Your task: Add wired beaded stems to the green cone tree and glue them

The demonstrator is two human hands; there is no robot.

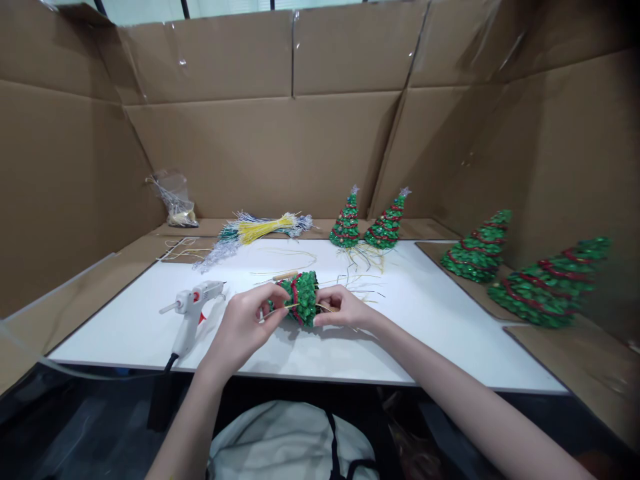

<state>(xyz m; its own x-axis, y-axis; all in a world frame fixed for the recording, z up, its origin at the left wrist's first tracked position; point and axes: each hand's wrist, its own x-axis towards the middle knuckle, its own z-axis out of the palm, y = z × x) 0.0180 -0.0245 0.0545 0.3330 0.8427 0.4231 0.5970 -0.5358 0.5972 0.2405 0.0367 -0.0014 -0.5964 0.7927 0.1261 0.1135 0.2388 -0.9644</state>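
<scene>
- Green Christmas tree (306,300) is held on its side between the two hands, over the near middle of the white surface (415,320); whether its weight is carried by the surface cannot be told.
- A yellow strand (292,306) is pinched by the left hand (246,317), thumb and forefinger closed; if it is pulled too hard, it could be snapped or slipped from the pinch.
- The right hand (346,307) is curled nearly closed at the broad base; whether the rim or only a strand is gripped cannot be told. If the rim is not held, the tree could be rolled by a tug.
- The red garland (295,292) lies close to the left fingertips and could be snagged or dragged out of line by the strand.
- Loose wires (369,257) are strewn beyond the right hand and could be caught up with the working ends.
- The glue gun (188,315) is propped left of the left forearm; by a careless elbow or a caught cord (171,362) it could be toppled, and skin could be burned if it is heated, which cannot be seen.
</scene>
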